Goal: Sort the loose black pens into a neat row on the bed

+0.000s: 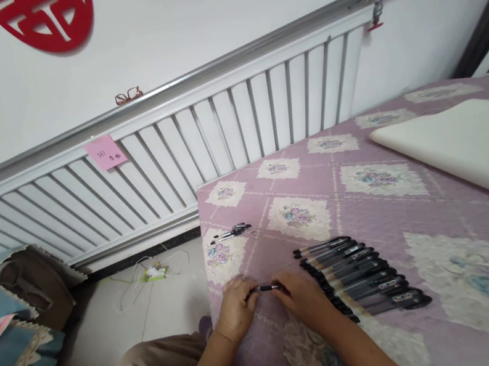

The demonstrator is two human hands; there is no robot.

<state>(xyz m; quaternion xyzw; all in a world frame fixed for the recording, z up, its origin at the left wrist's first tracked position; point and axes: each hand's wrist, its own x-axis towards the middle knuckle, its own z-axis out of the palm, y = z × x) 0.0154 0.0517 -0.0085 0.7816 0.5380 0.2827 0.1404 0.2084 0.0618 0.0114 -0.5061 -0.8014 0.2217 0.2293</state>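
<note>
A pen with a dark grip and a pale pointed tip lies level between my two hands, just above the bed cover. My left hand is closed on its left end. Pinched fingers of my right hand, slightly blurred, meet the tip end; whether they also hold a small part is hidden. Right of my right hand lies a row of several black-capped clear pens, side by side on the cover. A small bunch of pens or pen parts rests farther off, near the left edge.
The purple flowered cover ends at a left edge above the tiled floor. A folded cream sheet lies at right. Behind stands a white radiator with a pink note. A power strip with cables is on the floor.
</note>
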